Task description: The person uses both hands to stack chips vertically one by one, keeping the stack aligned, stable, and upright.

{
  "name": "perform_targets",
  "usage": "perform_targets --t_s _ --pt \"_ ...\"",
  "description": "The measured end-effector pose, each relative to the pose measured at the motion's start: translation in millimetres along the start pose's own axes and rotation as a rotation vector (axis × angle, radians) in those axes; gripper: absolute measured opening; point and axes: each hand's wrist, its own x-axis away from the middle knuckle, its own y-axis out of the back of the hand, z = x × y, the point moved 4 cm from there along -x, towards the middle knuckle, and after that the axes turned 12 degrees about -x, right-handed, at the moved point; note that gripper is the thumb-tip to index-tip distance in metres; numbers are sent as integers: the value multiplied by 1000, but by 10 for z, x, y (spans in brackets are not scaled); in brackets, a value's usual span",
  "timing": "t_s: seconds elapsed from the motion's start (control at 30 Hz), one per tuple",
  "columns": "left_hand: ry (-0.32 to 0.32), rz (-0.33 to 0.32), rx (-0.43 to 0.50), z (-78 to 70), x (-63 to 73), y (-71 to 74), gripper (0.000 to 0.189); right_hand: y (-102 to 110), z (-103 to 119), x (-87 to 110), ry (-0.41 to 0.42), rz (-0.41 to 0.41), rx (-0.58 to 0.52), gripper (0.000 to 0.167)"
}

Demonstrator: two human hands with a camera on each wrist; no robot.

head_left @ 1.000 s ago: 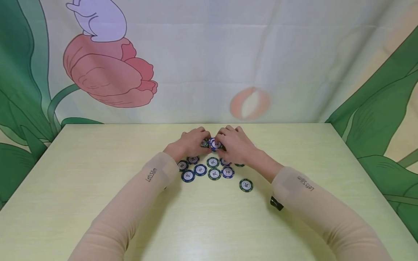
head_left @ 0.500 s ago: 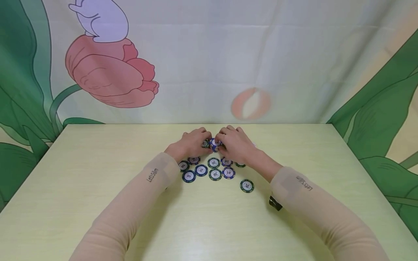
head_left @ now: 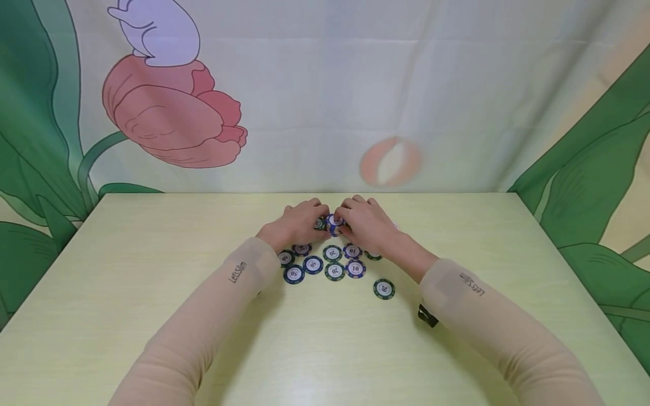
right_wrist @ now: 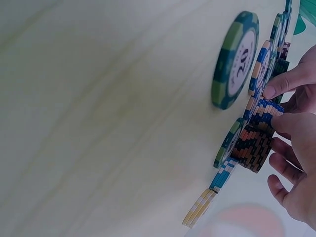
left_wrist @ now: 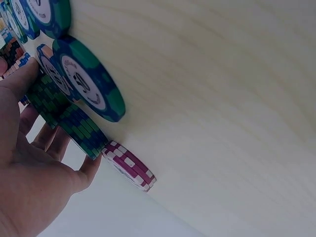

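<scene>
Hardly anything had moved since the earlier head frames: both hands kept their places at the back of the table [head_left: 325, 349], and the whole scene sat only slightly further right than in the first. Chips stood stacked in a row there, between and under the hands. With its thumb on the near side and fingers behind, the left hand [head_left: 301, 221] held the green stack [left_wrist: 45, 102] narrowly; its other fingers reached behind the blue-green stack [left_wrist: 84, 131] just beside. Past that, at the row's left end, stood the maroon stack [left_wrist: 129, 165]. Curled over the blue stack [right_wrist: 262, 113], the right hand [head_left: 367, 224] gripped it, more fingers lying behind the dark stack [right_wrist: 252, 149]; how firmly, I could not tell. Further right were the teal stack [right_wrist: 223, 174] and the yellow stack [right_wrist: 199, 208]. Loose chips lay flat in front: two marked 50 near the left sleeve [head_left: 203, 316], two marked 20 at the middle, two marked 10 beside them. One more 20 chip [head_left: 383, 289] lay apart, nearer the right sleeve [head_left: 503, 332]. Behind hung a backdrop [head_left: 304, 101] with a pink flower [head_left: 167, 115].
</scene>
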Motion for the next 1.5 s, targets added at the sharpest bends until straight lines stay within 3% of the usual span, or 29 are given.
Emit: perform_targets --t_s 0.43,0.57,0.77,0.97,1.13,1.5 --pt "-5 4 -14 -2 13 -6 53 75 -8 76 23 -30 -56 23" --pt "-15 3 -26 15 13 -12 56 138 -20 153 54 -39 -82 15" --pt "-27 13 31 67 18 -16 59 204 -72 303 -15 60 -129 7" --pt "-62 41 131 93 50 12 60 230 -162 483 -92 173 -157 12" --pt "-85 37 144 131 83 18 61 214 -230 586 -118 227 -155 22" --pt "0 12 154 302 227 42 59 220 -272 658 -153 303 -182 34"
